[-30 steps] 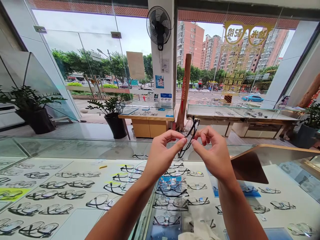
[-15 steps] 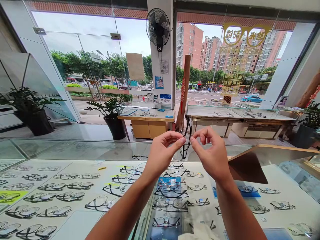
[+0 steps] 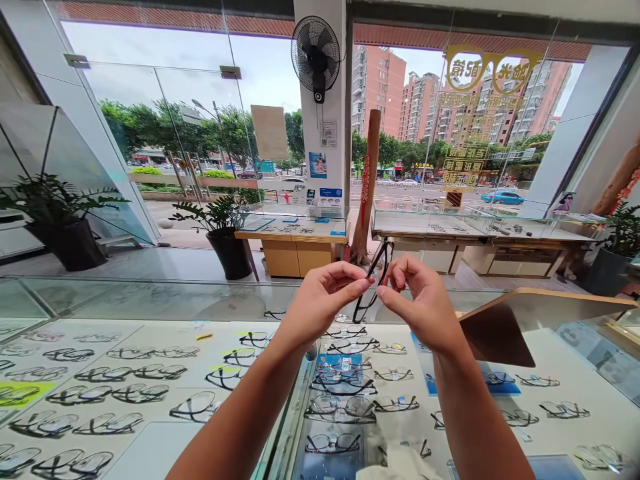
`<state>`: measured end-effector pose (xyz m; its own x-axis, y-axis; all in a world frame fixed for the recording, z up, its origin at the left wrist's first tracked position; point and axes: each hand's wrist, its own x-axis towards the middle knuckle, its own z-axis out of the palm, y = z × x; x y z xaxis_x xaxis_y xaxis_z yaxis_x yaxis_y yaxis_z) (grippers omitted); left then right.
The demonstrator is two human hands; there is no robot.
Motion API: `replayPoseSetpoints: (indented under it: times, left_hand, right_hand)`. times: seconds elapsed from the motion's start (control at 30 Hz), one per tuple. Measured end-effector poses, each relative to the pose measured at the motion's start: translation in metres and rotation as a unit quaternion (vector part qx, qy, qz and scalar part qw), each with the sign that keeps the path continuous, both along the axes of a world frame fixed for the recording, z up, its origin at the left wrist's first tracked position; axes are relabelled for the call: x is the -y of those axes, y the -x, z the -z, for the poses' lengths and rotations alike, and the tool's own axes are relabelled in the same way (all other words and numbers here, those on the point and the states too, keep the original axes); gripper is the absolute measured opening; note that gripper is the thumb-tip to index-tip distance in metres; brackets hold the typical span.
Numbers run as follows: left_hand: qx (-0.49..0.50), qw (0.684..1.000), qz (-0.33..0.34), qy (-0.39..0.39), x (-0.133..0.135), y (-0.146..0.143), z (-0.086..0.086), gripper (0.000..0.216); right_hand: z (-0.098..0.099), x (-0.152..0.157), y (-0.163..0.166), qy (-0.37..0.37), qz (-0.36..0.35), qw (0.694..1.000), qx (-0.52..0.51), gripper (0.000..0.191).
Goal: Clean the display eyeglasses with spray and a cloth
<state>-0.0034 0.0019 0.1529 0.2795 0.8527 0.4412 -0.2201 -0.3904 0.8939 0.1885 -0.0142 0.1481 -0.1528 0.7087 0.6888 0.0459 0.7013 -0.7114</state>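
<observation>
A pair of black-framed eyeglasses [image 3: 379,259] is held up above the glass display counter, tilted and seen nearly edge-on. My left hand [image 3: 327,293] pinches it between thumb and fingertips from the left. On the other side, my right hand [image 3: 420,300] has its thumb and curled fingers closed at the frame's right edge. The fingertips cover the middle of the frame. Below the hands, rows of eyeglasses [image 3: 340,410] lie in the counter, some on blue cards.
More spectacles [image 3: 113,373] fill the left part of the glass counter [image 3: 165,293]. A brown board with a wooden edge [image 3: 500,333] stands at the right. Beyond are a potted plant [image 3: 227,250], a wooden post [image 3: 369,173], further showcases [image 3: 295,233] and a wall fan [image 3: 316,57].
The eyeglasses have turned from almost upright to a slant, top towards the right and bottom towards the left. My right thumb has shifted slightly left and down against the frame.
</observation>
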Motion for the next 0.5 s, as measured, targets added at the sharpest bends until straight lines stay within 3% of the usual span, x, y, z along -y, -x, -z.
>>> replayPoseSetpoints:
  times: [0.23, 0.5]
  left_hand:
    - [-0.025, 0.999, -0.022, -0.027, -0.002, 0.009, -0.003, 0.024]
    - [-0.021, 0.995, -0.075, -0.055, -0.007, 0.020, -0.004, 0.022]
  right_hand:
    - [-0.002, 0.001, -0.001, -0.009, -0.022, 1.000, 0.003, 0.029]
    - [-0.005, 0.001, -0.007, -0.053, 0.089, 0.994, 0.013, 0.028]
